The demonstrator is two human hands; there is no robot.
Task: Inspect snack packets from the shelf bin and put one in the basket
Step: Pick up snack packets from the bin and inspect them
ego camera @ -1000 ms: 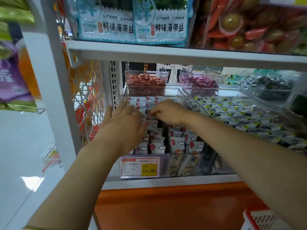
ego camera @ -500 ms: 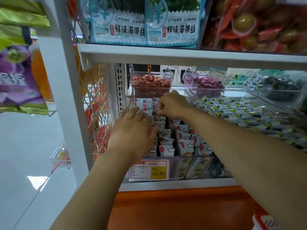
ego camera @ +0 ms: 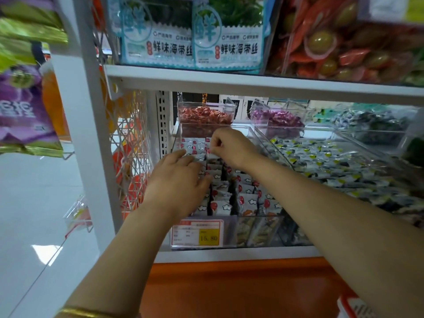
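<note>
A clear plastic shelf bin (ego camera: 231,230) holds rows of small white snack packets (ego camera: 246,200) with red dots and cloud prints, standing on edge. My left hand (ego camera: 179,180) lies flat on the packets at the bin's left side, fingers straight and pointing to the back. My right hand (ego camera: 231,145) reaches deeper into the bin, its fingers curled and pinching the top edge of a packet near the back row. A red and white basket (ego camera: 353,307) shows only as a corner at the bottom right.
A price tag (ego camera: 197,232) reading 15.80 hangs on the bin's front. A second clear bin (ego camera: 344,161) of grey and yellow packets stands to the right. Small tubs of red (ego camera: 204,115) and purple (ego camera: 280,119) sweets stand behind. The upper shelf (ego camera: 252,83) hangs low overhead.
My right hand has moved further back in the bin and now pinches a packet edge. My left hand has slid slightly forward over the packets. The view has shifted closer.
</note>
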